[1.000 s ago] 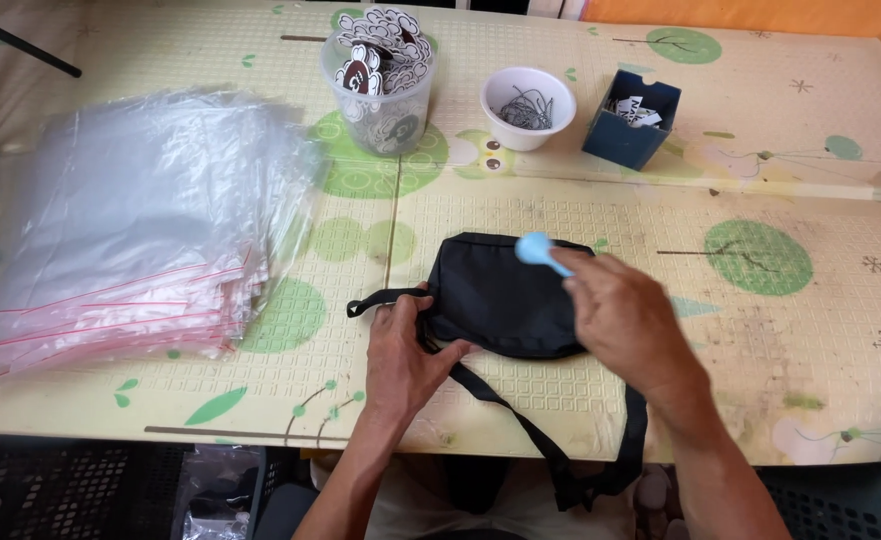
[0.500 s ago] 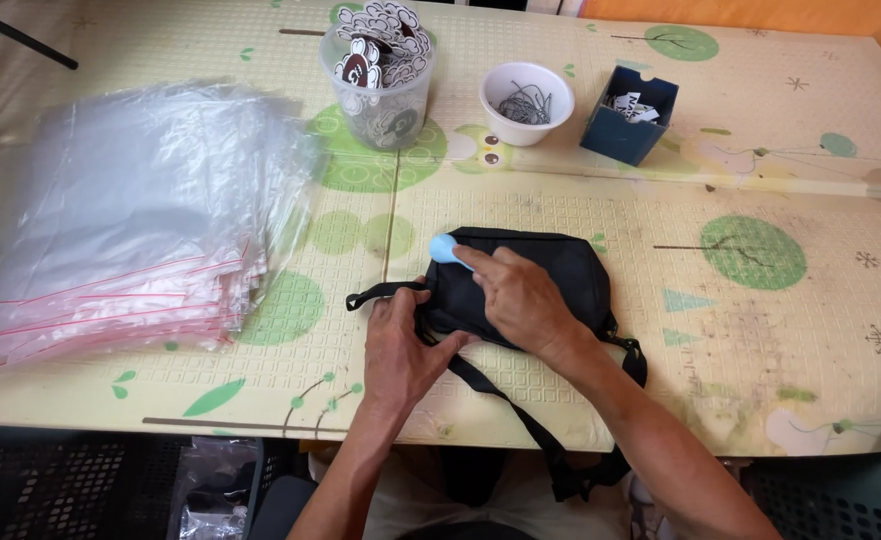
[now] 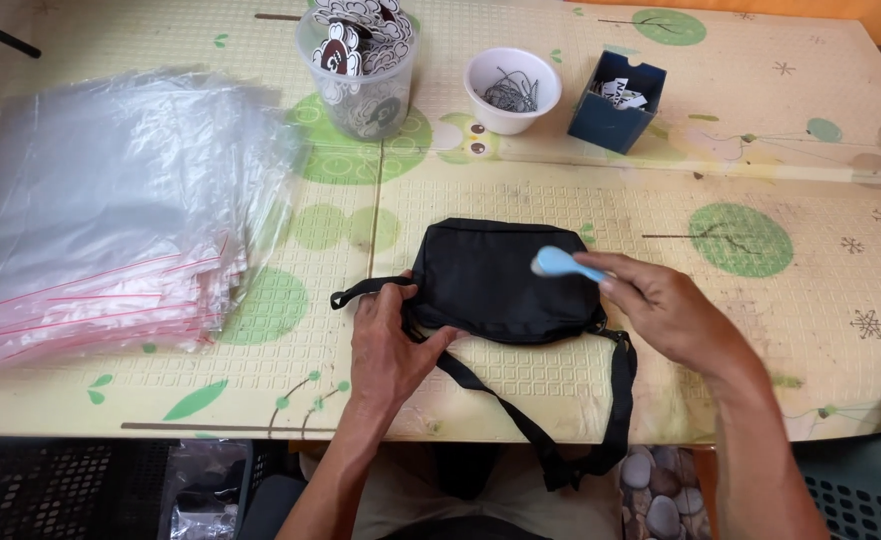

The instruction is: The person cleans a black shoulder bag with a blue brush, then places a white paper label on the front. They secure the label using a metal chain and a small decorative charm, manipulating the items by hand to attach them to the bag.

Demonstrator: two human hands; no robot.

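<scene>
A thick stack of clear plastic zip bags with red seal strips [image 3: 110, 210] lies on the left of the pale yellow-green patterned table mat [image 3: 760, 130]. At the far side, a clear plastic tub of black-and-white printed tags [image 3: 360, 70] stands left of a small white bowl of thin dark cords [image 3: 512, 90]. Right of the bowl sits a dark blue open box holding white slips [image 3: 615, 100]. Grey pebbles [image 3: 655, 490] show below the near edge.
</scene>
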